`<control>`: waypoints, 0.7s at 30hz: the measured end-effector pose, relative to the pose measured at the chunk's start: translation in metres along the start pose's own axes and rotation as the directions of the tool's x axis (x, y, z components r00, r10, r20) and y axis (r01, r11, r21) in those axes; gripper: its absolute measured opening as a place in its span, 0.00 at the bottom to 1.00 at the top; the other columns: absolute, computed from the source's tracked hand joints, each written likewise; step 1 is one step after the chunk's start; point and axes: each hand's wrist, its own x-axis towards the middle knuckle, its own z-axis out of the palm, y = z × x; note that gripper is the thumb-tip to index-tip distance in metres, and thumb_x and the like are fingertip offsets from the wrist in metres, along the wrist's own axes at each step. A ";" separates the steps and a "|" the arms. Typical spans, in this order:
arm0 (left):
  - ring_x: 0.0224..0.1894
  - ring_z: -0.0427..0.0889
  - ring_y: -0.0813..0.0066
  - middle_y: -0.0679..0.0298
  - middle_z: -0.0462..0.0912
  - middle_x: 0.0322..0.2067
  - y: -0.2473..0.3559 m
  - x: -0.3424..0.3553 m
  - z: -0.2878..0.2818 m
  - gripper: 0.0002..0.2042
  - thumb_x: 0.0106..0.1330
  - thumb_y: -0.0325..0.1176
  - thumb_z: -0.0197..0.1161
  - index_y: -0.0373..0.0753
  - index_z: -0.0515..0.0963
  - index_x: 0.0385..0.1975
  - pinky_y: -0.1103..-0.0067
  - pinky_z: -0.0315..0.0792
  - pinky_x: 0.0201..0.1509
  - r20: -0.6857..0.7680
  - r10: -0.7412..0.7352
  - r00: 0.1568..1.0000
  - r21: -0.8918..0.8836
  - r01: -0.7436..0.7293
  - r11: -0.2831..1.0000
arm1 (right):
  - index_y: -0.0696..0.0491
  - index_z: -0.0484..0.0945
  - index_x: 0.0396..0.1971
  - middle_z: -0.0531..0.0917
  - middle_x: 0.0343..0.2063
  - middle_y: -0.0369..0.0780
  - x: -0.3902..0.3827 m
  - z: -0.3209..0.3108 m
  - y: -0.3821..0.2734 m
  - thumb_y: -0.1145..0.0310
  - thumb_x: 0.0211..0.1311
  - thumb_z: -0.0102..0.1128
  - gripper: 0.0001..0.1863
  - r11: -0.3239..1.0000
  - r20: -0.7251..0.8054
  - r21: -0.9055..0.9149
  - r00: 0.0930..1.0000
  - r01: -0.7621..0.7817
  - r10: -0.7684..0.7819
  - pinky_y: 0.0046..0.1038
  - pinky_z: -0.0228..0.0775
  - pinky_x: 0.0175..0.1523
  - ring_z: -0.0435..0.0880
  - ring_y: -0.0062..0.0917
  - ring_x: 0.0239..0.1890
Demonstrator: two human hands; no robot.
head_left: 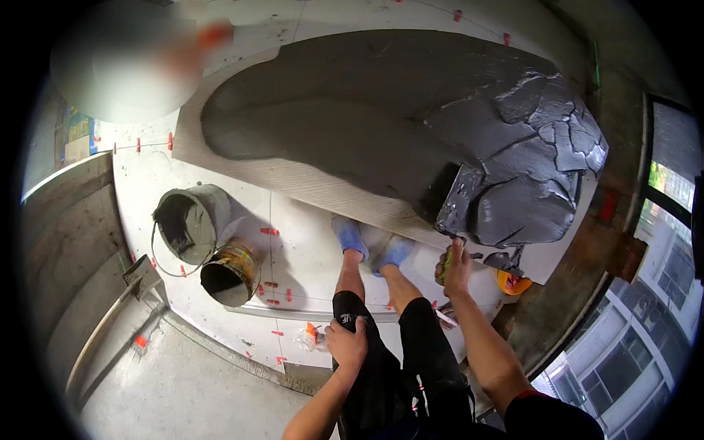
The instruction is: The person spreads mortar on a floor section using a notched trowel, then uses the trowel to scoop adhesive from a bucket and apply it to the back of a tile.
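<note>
My right hand [456, 270] is closed around the green-and-dark handle of a trowel [460, 196]. The trowel's flat blade lies on wet grey mortar [352, 121], at the near right of the spread area. Under the mortar is a large slab [293, 176], with its ridged, pale surface bare along the left and near edges. Mortar is smooth at the left and middle, but lumpy and glossy at the right. My left hand [347, 342] rests on my left knee with the thumb apart from the fingers, holding nothing.
Two mortar-smeared buckets [220, 213] stand at left on white tiles, with red clips along the joints. A long-handled tool [103, 330] leans farther left. Beside the slab's near right corner sits an orange tub [513, 284]. Windows [623, 359] line the right.
</note>
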 end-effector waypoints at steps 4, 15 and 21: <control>0.55 0.71 0.42 0.43 0.73 0.48 -0.039 0.020 -0.002 0.35 0.60 0.55 0.63 0.26 0.68 0.53 0.55 0.66 0.59 -0.054 -0.028 0.998 0.027 0.030 0.999 | 0.49 0.66 0.30 0.69 0.16 0.34 -0.019 0.082 0.029 0.45 0.71 0.51 0.22 0.966 0.047 0.256 0.999 -0.024 0.012 0.26 0.59 0.16 0.66 0.21 0.11; 0.52 0.76 0.45 0.44 0.75 0.49 -0.090 0.089 -0.030 0.30 0.62 0.55 0.59 0.28 0.73 0.47 0.56 0.70 0.55 0.009 -0.133 0.991 0.106 0.131 0.986 | 0.51 0.65 0.30 0.70 0.15 0.35 -0.085 0.353 0.062 0.45 0.71 0.51 0.22 0.943 0.227 0.325 0.962 0.075 -0.154 0.24 0.59 0.15 0.69 0.21 0.11; 0.51 0.77 0.46 0.45 0.75 0.48 -0.125 0.111 -0.026 0.30 0.62 0.54 0.60 0.29 0.73 0.48 0.58 0.71 0.54 0.132 0.000 0.991 0.119 -0.015 0.993 | 0.53 0.66 0.34 0.71 0.15 0.35 -0.133 0.496 0.052 0.46 0.72 0.49 0.22 0.966 0.405 0.238 0.893 0.103 -0.195 0.24 0.61 0.17 0.70 0.20 0.12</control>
